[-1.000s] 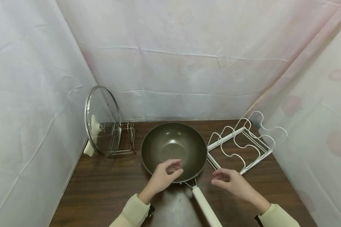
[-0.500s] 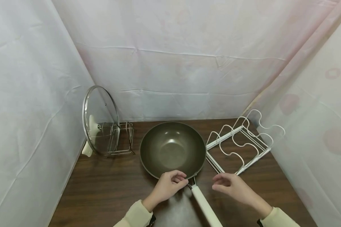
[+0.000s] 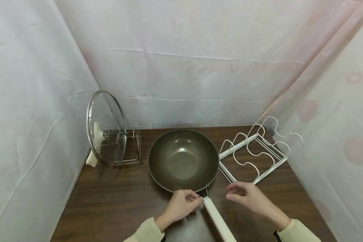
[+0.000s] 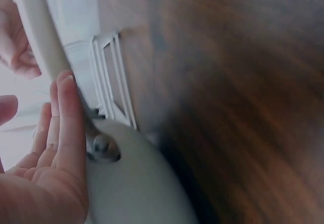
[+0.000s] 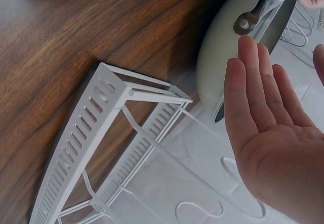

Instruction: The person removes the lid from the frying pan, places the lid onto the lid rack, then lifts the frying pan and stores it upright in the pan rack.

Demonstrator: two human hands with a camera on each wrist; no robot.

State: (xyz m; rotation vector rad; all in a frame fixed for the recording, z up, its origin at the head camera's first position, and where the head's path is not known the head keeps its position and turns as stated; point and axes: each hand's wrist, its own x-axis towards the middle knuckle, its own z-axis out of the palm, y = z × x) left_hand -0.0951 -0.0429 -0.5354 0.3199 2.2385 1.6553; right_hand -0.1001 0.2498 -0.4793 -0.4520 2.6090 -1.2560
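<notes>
A dark wok [image 3: 183,161] with a pale outside rests on the brown table, its cream handle [image 3: 219,220] pointing toward the front. My left hand [image 3: 183,205] is at the near rim, its fingertips beside the base of the handle. In the left wrist view the fingers [image 4: 70,118] look straight, with the thumb apart; whether they touch the handle cannot be told. To the right of the handle, my right hand [image 3: 248,196] hovers before the white rack [image 3: 238,147], holding nothing. Its fingers [image 5: 253,90] are extended in the right wrist view.
At the left, a glass lid [image 3: 112,117] with a metal rim and a cream knob [image 3: 98,136] stands upright in a small wire rack [image 3: 139,148]. White curtains [image 3: 181,67] enclose the table [image 3: 109,195] at the back and sides.
My left hand has moved from over the wok's near edge down and right to the base of the handle. The right hand stays almost where it was. Wok, lid and racks have not moved.
</notes>
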